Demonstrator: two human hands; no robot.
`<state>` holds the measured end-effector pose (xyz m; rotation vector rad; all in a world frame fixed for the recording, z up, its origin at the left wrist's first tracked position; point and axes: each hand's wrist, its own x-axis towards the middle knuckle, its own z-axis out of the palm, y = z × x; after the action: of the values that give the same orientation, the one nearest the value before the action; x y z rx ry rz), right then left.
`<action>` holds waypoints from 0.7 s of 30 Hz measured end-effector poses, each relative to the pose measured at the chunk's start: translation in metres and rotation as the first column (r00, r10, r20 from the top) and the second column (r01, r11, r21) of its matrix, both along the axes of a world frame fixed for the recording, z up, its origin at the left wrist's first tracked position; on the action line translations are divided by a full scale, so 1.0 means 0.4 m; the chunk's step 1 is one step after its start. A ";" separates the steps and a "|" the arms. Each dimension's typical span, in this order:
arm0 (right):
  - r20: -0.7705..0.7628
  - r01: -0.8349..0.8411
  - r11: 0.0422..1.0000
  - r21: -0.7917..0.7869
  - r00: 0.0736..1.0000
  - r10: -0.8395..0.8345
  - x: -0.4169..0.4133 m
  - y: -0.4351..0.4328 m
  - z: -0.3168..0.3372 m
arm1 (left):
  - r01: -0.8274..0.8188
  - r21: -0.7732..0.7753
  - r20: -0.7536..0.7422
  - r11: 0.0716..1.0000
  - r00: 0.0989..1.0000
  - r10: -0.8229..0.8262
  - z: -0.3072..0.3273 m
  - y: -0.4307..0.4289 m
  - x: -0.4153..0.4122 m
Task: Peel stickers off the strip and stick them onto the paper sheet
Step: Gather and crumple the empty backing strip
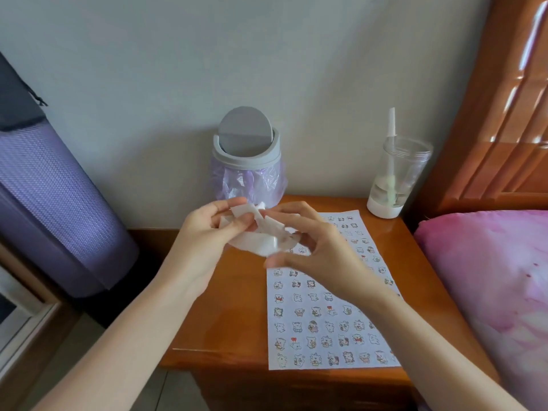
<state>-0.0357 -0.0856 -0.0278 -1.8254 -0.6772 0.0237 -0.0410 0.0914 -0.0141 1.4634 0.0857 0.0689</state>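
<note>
A white paper sheet (326,327) lies on the wooden bedside table (225,315), covered with rows of small cartoon stickers. Above its far end I hold a crumpled, curling white sticker strip (261,232) in both hands. My left hand (207,232) pinches the strip's upper left part between thumb and fingers. My right hand (314,247) grips the strip's right side, fingers curled over it. The strip hangs in the air and hides part of the sheet's top left corner. Whether a sticker is on my fingertips cannot be made out.
A small grey swing-lid bin (246,155) with a purple liner stands at the table's back edge against the wall. A clear tumbler with a straw (397,176) stands at the back right. A pink pillow (492,277) lies right, a purple rolled mat (50,209) left.
</note>
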 end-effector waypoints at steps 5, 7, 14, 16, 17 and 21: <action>0.034 0.100 0.985 0.141 0.994 -0.105 0.055 0.013 0.019 | 0.092 0.093 -0.045 0.991 0.995 -0.088 0.021 0.038 0.032; -0.006 0.067 0.986 0.155 0.998 -0.067 0.093 0.018 0.044 | 0.137 0.149 -0.040 0.979 0.990 -0.133 0.051 0.065 0.062; 0.020 0.128 0.962 0.240 0.990 -0.137 0.289 0.100 0.172 | -0.017 0.227 0.190 0.974 0.981 -0.027 0.150 0.120 0.270; 0.114 0.220 0.943 0.249 0.960 -0.254 0.337 0.129 0.197 | -0.165 0.235 0.299 0.958 0.950 0.090 0.150 0.122 0.338; 0.155 0.283 0.924 0.257 0.932 -0.329 0.358 0.144 0.201 | -0.253 0.270 0.361 0.929 0.921 0.146 0.146 0.118 0.366; 0.383 0.516 0.854 0.074 0.775 -0.502 0.402 0.187 0.170 | -0.453 0.457 0.502 0.765 0.842 0.199 0.114 0.083 0.416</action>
<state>0.1250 -0.0109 0.0401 -2.0160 -0.4253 -0.7162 0.1254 0.1246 0.0314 1.9800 -0.0387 0.7732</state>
